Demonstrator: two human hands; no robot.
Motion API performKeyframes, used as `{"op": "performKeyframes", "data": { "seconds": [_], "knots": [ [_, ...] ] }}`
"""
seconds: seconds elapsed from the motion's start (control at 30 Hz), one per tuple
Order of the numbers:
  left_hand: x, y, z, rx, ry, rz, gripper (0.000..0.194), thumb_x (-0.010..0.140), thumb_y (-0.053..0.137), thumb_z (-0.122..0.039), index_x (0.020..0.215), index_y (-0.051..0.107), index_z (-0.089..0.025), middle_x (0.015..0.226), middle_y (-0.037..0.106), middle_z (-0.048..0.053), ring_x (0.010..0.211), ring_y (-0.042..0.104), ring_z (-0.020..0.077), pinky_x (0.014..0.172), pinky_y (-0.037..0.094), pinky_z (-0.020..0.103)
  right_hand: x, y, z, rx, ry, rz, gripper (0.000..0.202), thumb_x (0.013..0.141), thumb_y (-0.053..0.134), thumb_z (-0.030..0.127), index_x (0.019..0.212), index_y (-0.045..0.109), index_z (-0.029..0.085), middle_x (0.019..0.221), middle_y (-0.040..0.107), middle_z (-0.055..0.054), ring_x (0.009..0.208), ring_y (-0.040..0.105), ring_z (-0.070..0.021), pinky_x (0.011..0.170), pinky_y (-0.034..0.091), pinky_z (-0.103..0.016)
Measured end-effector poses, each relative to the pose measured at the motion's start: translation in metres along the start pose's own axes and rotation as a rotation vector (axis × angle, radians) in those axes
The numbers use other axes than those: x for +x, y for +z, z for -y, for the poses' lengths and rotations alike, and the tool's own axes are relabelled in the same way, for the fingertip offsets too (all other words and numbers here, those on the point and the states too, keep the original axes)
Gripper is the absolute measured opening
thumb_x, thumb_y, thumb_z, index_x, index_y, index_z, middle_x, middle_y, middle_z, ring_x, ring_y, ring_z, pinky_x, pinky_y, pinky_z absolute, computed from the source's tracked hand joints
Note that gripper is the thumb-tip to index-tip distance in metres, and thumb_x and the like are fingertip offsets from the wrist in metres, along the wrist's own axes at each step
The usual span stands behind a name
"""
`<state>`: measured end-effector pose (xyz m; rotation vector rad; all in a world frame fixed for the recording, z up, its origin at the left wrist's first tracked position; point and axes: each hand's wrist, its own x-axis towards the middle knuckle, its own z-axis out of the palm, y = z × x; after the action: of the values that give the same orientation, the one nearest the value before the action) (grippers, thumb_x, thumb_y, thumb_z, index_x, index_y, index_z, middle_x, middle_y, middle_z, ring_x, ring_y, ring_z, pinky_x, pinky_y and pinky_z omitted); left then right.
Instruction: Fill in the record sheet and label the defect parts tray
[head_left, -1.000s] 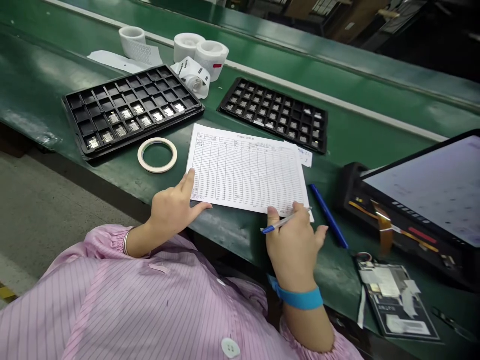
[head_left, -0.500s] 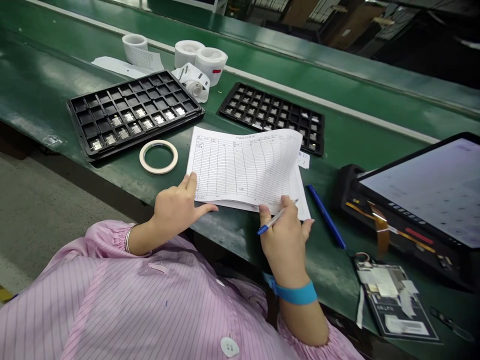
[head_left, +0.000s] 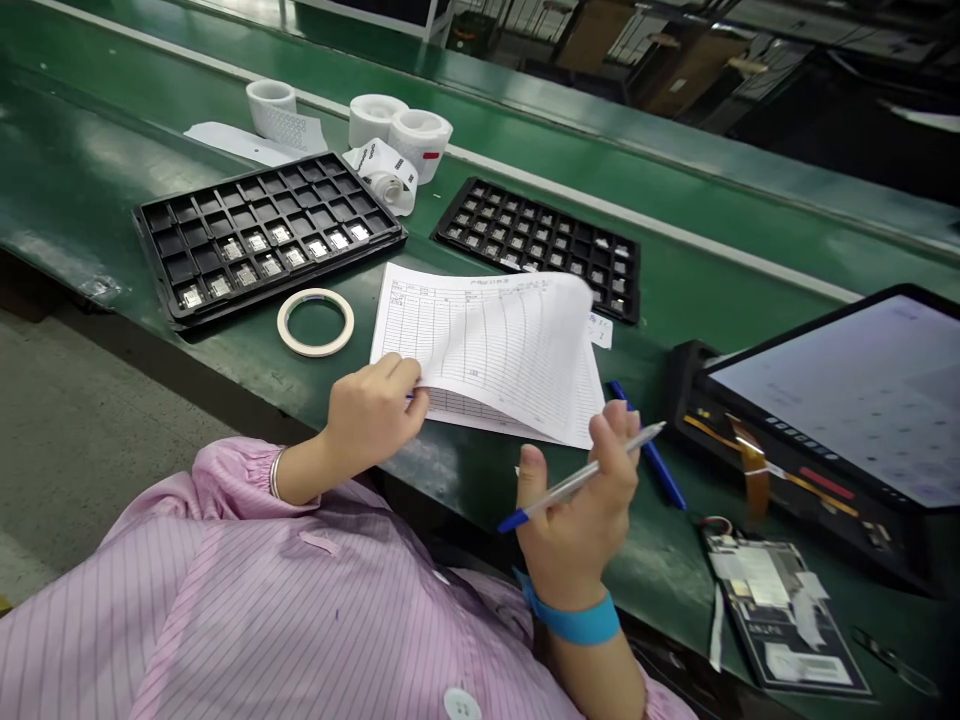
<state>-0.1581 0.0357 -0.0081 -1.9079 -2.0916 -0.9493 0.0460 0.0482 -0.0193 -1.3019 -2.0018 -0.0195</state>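
A stack of printed form sheets [head_left: 480, 340] lies on the green table, its top sheet lifted and curved along the lower and right edges. My left hand [head_left: 379, 410] pinches the lower left edge of the paper. Off the paper's lower right corner, my right hand [head_left: 577, 500] holds a clear pen with a blue cap [head_left: 574, 483] between its fingers, palm partly turned up and thumb apart. A blue pen [head_left: 652, 450] lies on the table just beyond that hand.
Two black trays of small metal parts, left [head_left: 270, 235] and right [head_left: 540, 240], flank the paper. A tape ring [head_left: 316, 348], white rolls [head_left: 420, 140], a tablet screen [head_left: 855, 380] and an opened device [head_left: 784, 610] are around them. The green table [head_left: 465, 480] has its edge near my body.
My left hand has closed on the paper's edge, and the top sheet has lifted. My right hand has left the paper, moving right and turning with the pen.
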Motion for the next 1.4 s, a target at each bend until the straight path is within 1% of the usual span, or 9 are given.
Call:
{"op": "performKeyframes", "data": {
  "seconds": [0.2,0.37,0.73,0.83,0.9,1.0,1.07,1.2,1.4],
  "knots": [
    [0.005,-0.027,0.027,-0.254,-0.280,0.046,0.012,0.081,0.055,-0.025,0.071,0.056,-0.019,0.061,0.051,-0.003,0.059,0.047,0.0102,0.058,0.033,0.024,-0.001,0.010,0.009,0.045,-0.005,0.116,0.068,0.090,0.053,0.037,0.147,0.018,0.020,0.154,0.021,-0.017,0.143,0.018,-0.0327,0.111,0.029,-0.058],
    [-0.004,-0.039,0.051,-0.296,-0.454,0.106,0.026,0.081,0.056,-0.035,0.062,0.050,-0.018,0.056,0.049,-0.003,0.053,0.045,0.0107,0.054,0.032,0.024,0.004,0.021,0.017,0.050,-0.034,0.353,0.057,0.093,0.048,0.043,0.142,0.032,0.019,0.149,0.036,-0.015,0.141,0.026,-0.0307,0.111,0.030,-0.055],
    [-0.026,-0.064,0.077,-0.239,-0.577,0.264,0.042,0.083,0.057,-0.048,0.054,0.053,-0.017,0.051,0.054,-0.001,0.048,0.049,0.0114,0.047,0.032,0.025,0.022,0.020,-0.007,0.038,-0.169,0.575,0.058,0.091,0.049,0.049,0.140,0.036,0.021,0.148,0.038,-0.012,0.139,0.031,-0.0310,0.111,0.030,-0.058],
    [-0.030,-0.079,0.072,-0.412,-0.416,0.524,0.047,0.088,0.052,-0.047,0.052,0.053,-0.018,0.046,0.050,-0.003,0.043,0.046,0.0096,0.042,0.032,0.023,0.024,0.014,-0.002,0.167,-0.153,0.435,0.044,0.089,0.056,0.042,0.129,0.051,0.022,0.135,0.054,-0.011,0.131,0.044,-0.0303,0.107,0.038,-0.055],
    [-0.033,-0.082,0.061,-0.546,-0.126,0.582,0.040,0.090,0.052,-0.042,0.058,0.059,-0.019,0.051,0.056,-0.002,0.046,0.050,0.0091,0.044,0.037,0.021,0.026,0.012,0.013,0.350,-0.063,0.273,0.033,0.093,0.048,0.042,0.117,0.061,0.022,0.112,0.068,-0.009,0.113,0.060,-0.0270,0.098,0.047,-0.051],
    [-0.038,-0.068,0.043,-0.468,0.444,0.363,0.024,0.090,0.055,-0.035,0.092,0.068,-0.015,0.084,0.071,0.004,0.055,0.058,0.0103,0.048,0.044,0.023,0.034,0.019,0.042,0.713,0.193,0.204,0.047,0.095,0.032,0.054,0.121,0.057,0.023,0.086,0.070,-0.005,0.078,0.067,-0.0212,0.073,0.055,-0.043],
    [-0.039,-0.052,0.036,-0.227,0.622,0.209,0.033,0.090,0.055,-0.035,0.109,0.064,-0.010,0.108,0.069,0.010,0.052,0.056,0.0103,0.042,0.042,0.026,0.041,0.028,0.056,0.868,0.339,0.248,0.040,0.094,0.039,0.053,0.113,0.056,0.022,0.084,0.069,-0.004,0.071,0.064,-0.0182,0.062,0.053,-0.035],
    [-0.041,-0.025,0.041,0.037,0.597,0.154,0.038,0.091,0.053,-0.036,0.113,0.064,-0.007,0.121,0.063,0.012,0.046,0.049,0.0093,0.039,0.039,0.027,0.053,0.048,0.065,0.879,0.436,0.313,0.025,0.087,0.060,0.035,0.070,0.050,0.020,0.056,0.058,0.004,0.051,0.054,-0.0103,0.051,0.045,-0.024],
    [-0.045,-0.018,0.056,-0.038,0.652,0.145,0.036,0.089,0.056,-0.041,0.106,0.068,-0.012,0.119,0.065,0.006,0.052,0.050,0.0094,0.043,0.042,0.025,0.046,0.057,0.065,0.827,0.438,0.327,0.028,0.079,0.071,0.028,0.067,0.047,0.020,0.049,0.056,0.006,0.041,0.051,-0.0095,0.040,0.040,-0.022]
  ]
}}
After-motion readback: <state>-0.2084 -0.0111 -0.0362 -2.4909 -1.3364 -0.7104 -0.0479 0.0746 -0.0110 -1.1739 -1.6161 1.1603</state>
